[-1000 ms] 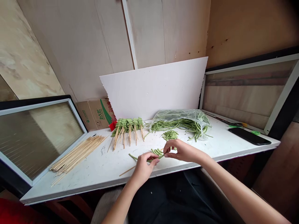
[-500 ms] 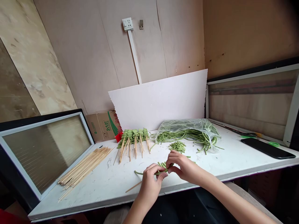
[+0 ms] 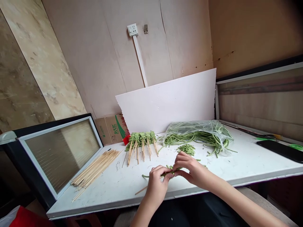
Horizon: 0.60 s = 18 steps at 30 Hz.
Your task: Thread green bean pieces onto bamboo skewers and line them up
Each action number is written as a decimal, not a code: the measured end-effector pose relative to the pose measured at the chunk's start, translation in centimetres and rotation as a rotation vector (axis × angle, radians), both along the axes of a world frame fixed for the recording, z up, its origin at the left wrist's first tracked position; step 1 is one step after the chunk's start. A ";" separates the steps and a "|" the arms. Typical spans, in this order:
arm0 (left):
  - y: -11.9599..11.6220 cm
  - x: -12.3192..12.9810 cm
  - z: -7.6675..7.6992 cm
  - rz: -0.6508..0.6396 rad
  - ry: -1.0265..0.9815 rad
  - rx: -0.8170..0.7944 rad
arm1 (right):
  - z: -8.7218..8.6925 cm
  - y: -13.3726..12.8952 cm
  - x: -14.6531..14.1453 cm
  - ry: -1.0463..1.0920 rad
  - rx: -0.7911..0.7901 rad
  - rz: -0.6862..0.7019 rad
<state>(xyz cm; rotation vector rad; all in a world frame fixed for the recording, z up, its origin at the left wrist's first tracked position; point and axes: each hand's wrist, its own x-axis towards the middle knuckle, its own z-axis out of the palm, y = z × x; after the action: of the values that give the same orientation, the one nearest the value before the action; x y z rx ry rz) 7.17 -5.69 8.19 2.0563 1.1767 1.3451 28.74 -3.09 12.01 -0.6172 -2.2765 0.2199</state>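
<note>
My left hand [image 3: 158,183] pinches a long green bean [image 3: 145,176] near the table's front edge, and one end of it sticks out to the left. Close against it, my right hand [image 3: 193,168] grips the same bean with thumb and fingers. Cut bean pieces [image 3: 169,166] lie just behind the fingers, partly hidden. Under my left hand a single bamboo skewer [image 3: 141,190] pokes out. Farther back is a small heap of short bean pieces [image 3: 186,149]. To its left, several skewers threaded with bean pieces [image 3: 142,138] lie stacked, bare ends toward me.
A bundle of bamboo skewers [image 3: 97,171] lies on the left of the white table [image 3: 113,192]. Long beans in a clear plastic bag [image 3: 194,134] rest at the back right. A black phone [image 3: 279,150], a carton [image 3: 109,129] and a white board [image 3: 168,102] stand around.
The whole view has shifted slightly, so things appear farther right. My right hand's fingers have closed in nearer to my left on the bean. Both hands still hold it.
</note>
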 end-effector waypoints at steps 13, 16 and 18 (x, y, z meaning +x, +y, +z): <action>-0.2 0.1 -0.4 0.058 0.136 0.063 | -1.4 -0.7 -1.5 0.083 -0.023 0.006; -0.1 0.1 -0.5 0.033 0.108 0.081 | -2.0 -0.5 -1.9 0.173 -0.113 0.056; -0.2 0.2 -0.4 0.001 0.073 0.085 | -2.5 -0.3 -2.0 0.244 -0.205 0.092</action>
<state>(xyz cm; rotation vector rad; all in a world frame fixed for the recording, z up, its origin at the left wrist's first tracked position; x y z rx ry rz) 7.36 -5.89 7.74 2.1811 1.1700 1.3526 26.75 -3.37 9.56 -0.5570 -2.0621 0.5492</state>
